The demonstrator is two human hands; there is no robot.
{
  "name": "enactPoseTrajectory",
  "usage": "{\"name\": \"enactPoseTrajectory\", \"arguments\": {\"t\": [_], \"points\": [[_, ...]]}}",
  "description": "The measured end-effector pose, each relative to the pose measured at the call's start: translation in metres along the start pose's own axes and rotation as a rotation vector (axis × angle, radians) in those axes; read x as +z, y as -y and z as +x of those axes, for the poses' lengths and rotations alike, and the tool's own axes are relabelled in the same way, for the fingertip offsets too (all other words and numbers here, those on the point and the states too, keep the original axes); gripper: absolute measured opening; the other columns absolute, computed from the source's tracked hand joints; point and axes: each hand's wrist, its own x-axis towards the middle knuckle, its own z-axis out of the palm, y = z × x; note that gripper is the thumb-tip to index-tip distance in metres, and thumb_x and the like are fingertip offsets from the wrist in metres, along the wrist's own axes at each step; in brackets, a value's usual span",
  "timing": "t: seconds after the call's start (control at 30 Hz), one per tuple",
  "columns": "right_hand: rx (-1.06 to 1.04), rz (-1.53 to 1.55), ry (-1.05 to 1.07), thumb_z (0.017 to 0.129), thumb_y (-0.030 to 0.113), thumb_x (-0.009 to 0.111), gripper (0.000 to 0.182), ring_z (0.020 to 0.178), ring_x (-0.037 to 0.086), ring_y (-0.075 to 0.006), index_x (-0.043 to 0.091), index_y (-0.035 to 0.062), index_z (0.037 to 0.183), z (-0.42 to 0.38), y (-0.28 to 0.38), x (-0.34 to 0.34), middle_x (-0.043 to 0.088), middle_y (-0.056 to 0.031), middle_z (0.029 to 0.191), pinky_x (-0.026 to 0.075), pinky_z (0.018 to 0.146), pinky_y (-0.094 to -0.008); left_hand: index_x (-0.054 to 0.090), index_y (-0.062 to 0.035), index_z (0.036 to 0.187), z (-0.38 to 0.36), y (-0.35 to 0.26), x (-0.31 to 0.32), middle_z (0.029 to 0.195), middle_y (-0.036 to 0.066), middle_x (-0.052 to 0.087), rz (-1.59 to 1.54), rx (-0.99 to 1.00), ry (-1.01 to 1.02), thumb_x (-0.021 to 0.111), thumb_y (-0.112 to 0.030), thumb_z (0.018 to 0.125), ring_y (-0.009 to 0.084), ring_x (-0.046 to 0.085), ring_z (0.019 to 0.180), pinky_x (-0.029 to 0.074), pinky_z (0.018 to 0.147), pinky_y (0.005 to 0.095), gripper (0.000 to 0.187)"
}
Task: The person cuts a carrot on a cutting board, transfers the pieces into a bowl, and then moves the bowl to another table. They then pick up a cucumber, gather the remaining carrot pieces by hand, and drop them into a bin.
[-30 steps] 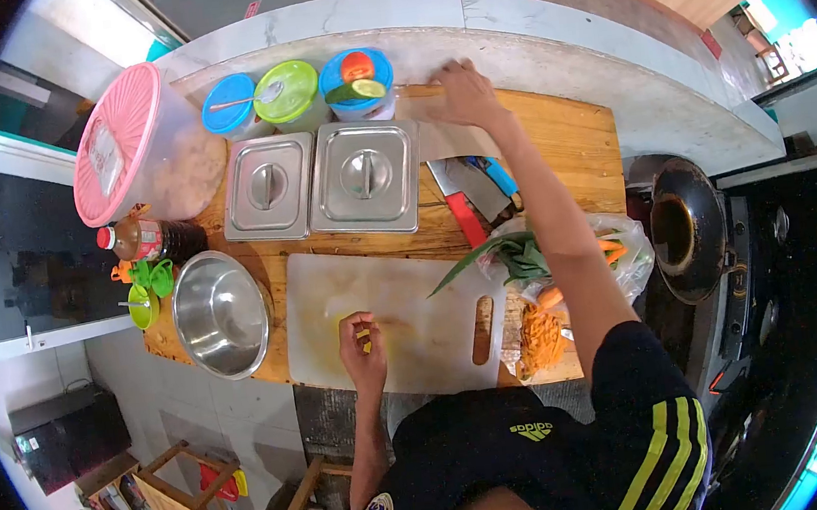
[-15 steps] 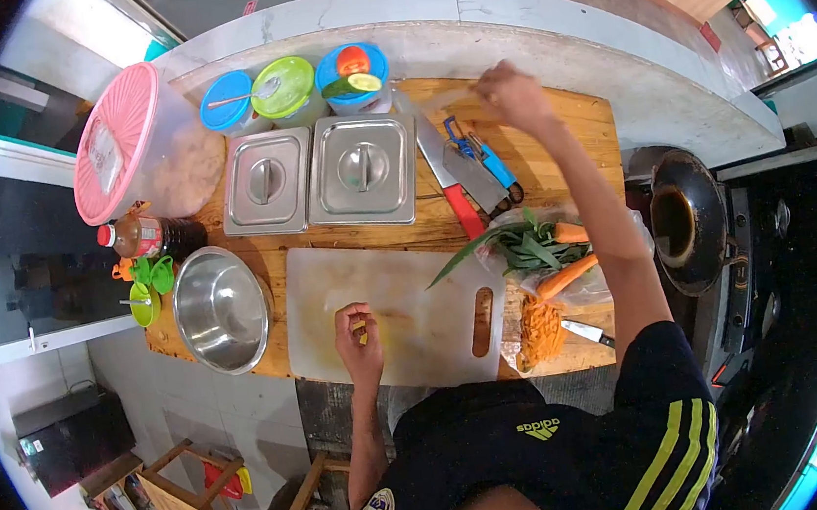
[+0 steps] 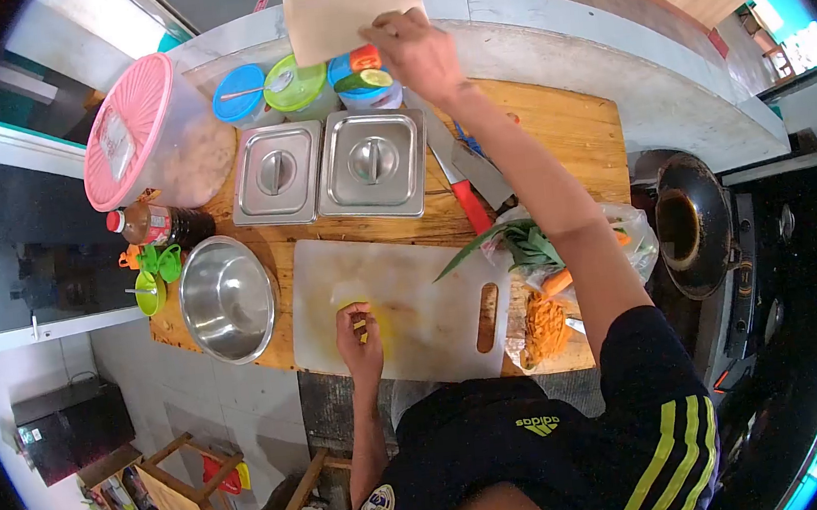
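My right hand [image 3: 417, 53] is raised at the far side of the table, its fingers closed on one edge of a flat light-brown sheet of paper [image 3: 339, 24]. The sheet hangs in the air over the lidded tubs and overlaps the low wall behind them. My left hand [image 3: 360, 343] hovers over the left part of the white cutting board [image 3: 410, 274], fingers curled. Small yellow pieces [image 3: 363, 337] show among those fingers; their kind I cannot tell. Yellowish stains mark the board around that hand.
Two lidded steel pans [image 3: 372, 165] stand behind the board, a steel bowl [image 3: 227, 300] to its left. Rightward lie a cleaver with a red handle [image 3: 471, 208], leeks [image 3: 530, 243], and shredded carrot [image 3: 543, 328]. A wok [image 3: 689, 223] sits on the stove.
My right hand has moved left from the back right of the table, bringing up the brown sheet. My left hand stays over the board. The view has shifted slightly.
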Motion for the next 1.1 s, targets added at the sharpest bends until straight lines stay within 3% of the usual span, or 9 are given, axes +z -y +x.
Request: {"name": "enactPoseTrajectory", "arguments": {"t": [0.13, 0.47, 0.57, 0.67, 0.73, 0.8, 0.87, 0.93, 1.1], "points": [[0.014, -0.01, 0.125, 0.071, 0.011, 0.063, 0.029, 0.093, 0.054, -0.0218, 0.067, 0.0141, 0.099, -0.026, 0.003, 0.035, 0.057, -0.0038, 0.096, 0.053, 0.069, -0.0328, 0.054, -0.0059, 0.099, -0.008, 0.01, -0.004, 0.094, 0.003, 0.055, -0.01, -0.035, -0.019, 0.053, 0.002, 0.086, 0.0115, 0.055, 0.081, 0.045, 0.064, 0.023, 0.015], [-0.032, 0.071, 0.234, 0.07, 0.013, 0.062, 0.029, 0.091, 0.053, -0.0245, 0.064, 0.013, 0.099, -0.051, 0.015, 0.02, 0.055, -0.0062, 0.091, 0.053, 0.07, -0.0344, 0.054, -0.0062, 0.1, -0.008, 0.014, 0.002, 0.093, 0.001, 0.053, -0.067, -0.045, 0.039, 0.054, -0.005, 0.089, 0.0091, 0.05, 0.081, 0.042, 0.067, 0.0224, 0.012], [-0.039, 0.066, 0.31, 0.072, 0.015, 0.062, 0.027, 0.094, 0.054, -0.0246, 0.063, 0.0128, 0.099, -0.052, 0.015, 0.017, 0.057, -0.006, 0.094, 0.053, 0.071, -0.0353, 0.054, -0.006, 0.1, -0.005, 0.014, 0.007, 0.092, 0.001, 0.054, -0.086, -0.066, 0.062, 0.055, -0.006, 0.089, 0.0097, 0.051, 0.082, 0.042, 0.068, 0.0227, 0.012], [-0.055, 0.107, 0.249, 0.077, 0.019, 0.065, 0.024, 0.096, 0.057, -0.0216, 0.066, 0.0142, 0.101, -0.047, 0.01, -0.002, 0.061, -0.0026, 0.104, 0.054, 0.072, -0.0347, 0.054, -0.006, 0.1, -0.004, 0.016, 0.008, 0.093, 0.002, 0.054, -0.058, -0.062, 0.069, 0.055, -0.006, 0.088, 0.0108, 0.052, 0.083, 0.042, 0.069, 0.0238, 0.012], [-0.002, 0.049, 0.162, 0.081, 0.02, 0.061, 0.017, 0.092, 0.06, -0.0241, 0.067, 0.0129, 0.095, -0.055, -0.018, -0.015, 0.065, -0.0053, 0.098, 0.053, 0.071, -0.0359, 0.054, -0.0063, 0.1, -0.006, 0.01, 0.006, 0.094, 0.002, 0.055, -0.004, -0.07, 0.055, 0.056, -0.006, 0.088, 0.0116, 0.052, 0.083, 0.043, 0.07, 0.0247, 0.012], [0.263, 0.096, 0.112, 0.083, 0.023, 0.06, 0.016, 0.086, 0.062, -0.0269, 0.068, 0.0111, 0.089, -0.064, -0.054, -0.028, 0.067, -0.0073, 0.09, 0.051, 0.07, -0.0363, 0.055, -0.0066, 0.1, -0.011, 0.016, 0.003, 0.094, 0.002, 0.055, -0.007, -0.08, 0.027, 0.056, -0.006, 0.088, 0.0118, 0.052, 0.083, 0.044, 0.071, 0.0251, 0.012], [0.59, -0.033, 0.604, 0.079, 0.033, 0.062, 0.026, 0.097, 0.06, -0.0284, 0.066, 0.0122, 0.095, -0.093, -0.105, -0.032, 0.065, -0.0099, 0.097, 0.05, 0.081, -0.0395, 0.055, -0.0068, 0.1, -0.013, 0.019, 0.0, 0.094, 0.002, 0.056, -0.01, -0.098, 0.017, 0.056, -0.006, 0.088, 0.0118, 0.052, 0.084, 0.044, 0.071, 0.0255, 0.012], [0.638, -0.184, 0.817, 0.076, 0.035, 0.066, 0.03, 0.098, 0.061, -0.0277, 0.067, 0.0126, 0.096, -0.142, -0.143, -0.025, 0.066, -0.0106, 0.1, 0.05, 0.082, -0.0386, 0.055, -0.0068, 0.1, -0.016, 0.02, -0.002, 0.094, 0.002, 0.056, -0.009, -0.131, 0.021, 0.056, -0.005, 0.088, 0.0116, 0.053, 0.084, 0.045, 0.072, 0.0258, 0.012], [0.733, -0.025, 0.809, 0.067, 0.037, 0.073, 0.039, 0.085, 0.065, -0.0267, 0.068, 0.0094, 0.094, -0.196, -0.159, -0.023, 0.068, -0.0112, 0.088, 0.051, 0.075, -0.0375, 0.055, -0.0057, 0.099, -0.017, 0.032, -0.001, 0.094, 0.002, 0.055, -0.017, -0.12, 0.015, 0.056, -0.007, 0.088, 0.0114, 0.052, 0.083, 0.045, 0.072, 0.0258, 0.011]]}}
